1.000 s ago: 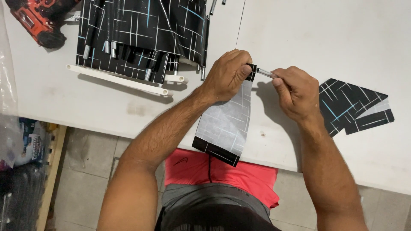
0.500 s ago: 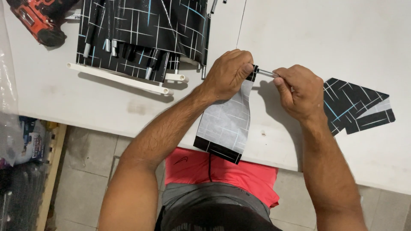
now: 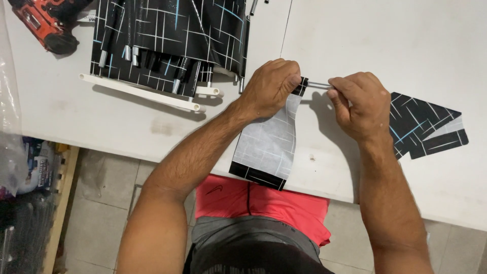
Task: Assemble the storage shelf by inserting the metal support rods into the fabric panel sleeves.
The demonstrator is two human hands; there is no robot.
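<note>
My left hand (image 3: 271,86) grips the top end of a fabric panel (image 3: 266,144), grey on its inner side with a black patterned hem, which hangs down over the near edge of the white table (image 3: 385,40). My right hand (image 3: 360,101) pinches a thin metal rod (image 3: 318,85) that runs between the two hands into the fabric's top end. Both hands hover just above the tabletop, a few centimetres apart.
A pile of black patterned fabric with metal ribs (image 3: 167,35) lies at the back left, with a white plastic bar (image 3: 142,92) in front of it. A red power drill (image 3: 43,25) lies at the far left corner. Another black patterned fabric piece (image 3: 426,127) lies to the right.
My right hand has shifted a little with the rod. The fabric panel hangs much as before.
</note>
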